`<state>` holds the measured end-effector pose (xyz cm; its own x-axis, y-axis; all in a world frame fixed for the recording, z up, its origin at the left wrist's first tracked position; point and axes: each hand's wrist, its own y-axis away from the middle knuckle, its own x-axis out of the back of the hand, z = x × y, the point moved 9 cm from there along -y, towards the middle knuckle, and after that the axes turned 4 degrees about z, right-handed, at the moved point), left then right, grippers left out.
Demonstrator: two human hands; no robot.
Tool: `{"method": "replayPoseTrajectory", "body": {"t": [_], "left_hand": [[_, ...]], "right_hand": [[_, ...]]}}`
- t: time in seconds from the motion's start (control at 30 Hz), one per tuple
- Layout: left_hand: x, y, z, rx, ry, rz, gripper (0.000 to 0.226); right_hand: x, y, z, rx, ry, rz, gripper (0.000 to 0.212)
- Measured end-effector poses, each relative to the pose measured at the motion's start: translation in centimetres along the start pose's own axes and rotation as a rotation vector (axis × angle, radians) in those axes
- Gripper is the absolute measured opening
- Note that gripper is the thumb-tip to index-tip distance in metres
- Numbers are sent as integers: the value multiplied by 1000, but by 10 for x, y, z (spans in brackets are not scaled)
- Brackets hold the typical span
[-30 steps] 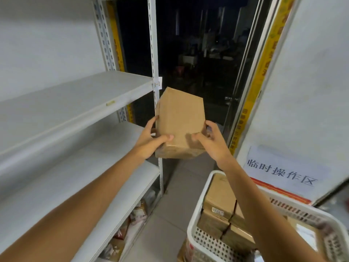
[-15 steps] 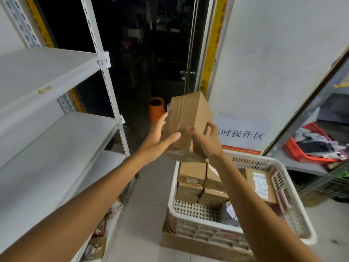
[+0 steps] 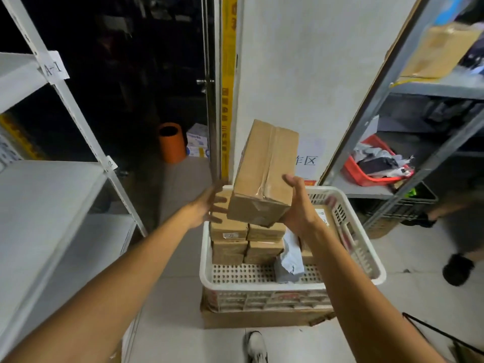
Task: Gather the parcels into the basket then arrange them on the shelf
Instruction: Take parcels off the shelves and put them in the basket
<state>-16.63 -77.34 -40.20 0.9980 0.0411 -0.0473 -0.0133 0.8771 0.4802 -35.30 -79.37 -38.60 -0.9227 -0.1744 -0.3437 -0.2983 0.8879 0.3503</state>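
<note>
A taped brown cardboard parcel (image 3: pixel 264 174) is held tilted in the air above the white plastic basket (image 3: pixel 366 258). My right hand (image 3: pixel 298 208) grips its lower right corner, fingers curled round the edge. My left hand (image 3: pixel 209 205) is spread just left of the parcel, fingers straight; touching or not, I cannot tell. Inside the basket lie several small brown boxes (image 3: pixel 246 239) and a grey-blue soft packet (image 3: pixel 289 258). The white shelf (image 3: pixel 39 195) with bare boards stands at the left.
The basket sits on a flat cardboard box (image 3: pixel 262 319) on the floor. A grey metal rack (image 3: pixel 392 87) at right holds a red tray (image 3: pixel 366 174) and a carton. An orange bin (image 3: pixel 171 142) stands behind. Another person's foot (image 3: pixel 457 268) is at right, my shoe (image 3: pixel 255 345) below.
The view has swung right, away from the white shelf and onto the basket. The parcel has come along over the basket, and my left hand has loosened from it.
</note>
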Motion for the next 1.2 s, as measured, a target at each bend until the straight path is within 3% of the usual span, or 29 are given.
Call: {"method": "replayPoseTrajectory", "body": {"t": [0.1,0.2,0.3,0.37,0.57,0.63,0.73,0.87,0.97,1.1,1.2], "left_hand": [[-35,-14,-3,56,179,-165,22],[-51,-36,-6,92,268,-129,34],[-60,-65,-5,46,147,-41,47],[-64,-83,-6,41,123,25,63],[-107,-128,-16,27,-3,53,48],[-124,-144,-21,23,-17,44,63],[-154,-169,-32,51,-109,18,102],[-200,-198,-52,47,-239,-22,99],[-237,-218,-73,35,-327,-95,105],[-266,-250,-107,49,-403,-112,100],[-282,-274,-130,37,-419,-135,108]], "right_hand": [[17,-8,-2,8,-39,-128,95],[53,-24,-2,2,-81,-81,91],[106,-38,-10,58,0,136,48],[129,-46,-15,82,89,186,33],[169,-66,-19,66,274,237,37],[180,-69,-22,54,328,212,44],[209,-74,-19,5,330,240,52],[268,-87,-1,-64,303,376,45],[318,-97,19,-70,345,478,51],[357,-107,44,-129,352,527,39],[379,-121,56,-106,491,604,50]]}}
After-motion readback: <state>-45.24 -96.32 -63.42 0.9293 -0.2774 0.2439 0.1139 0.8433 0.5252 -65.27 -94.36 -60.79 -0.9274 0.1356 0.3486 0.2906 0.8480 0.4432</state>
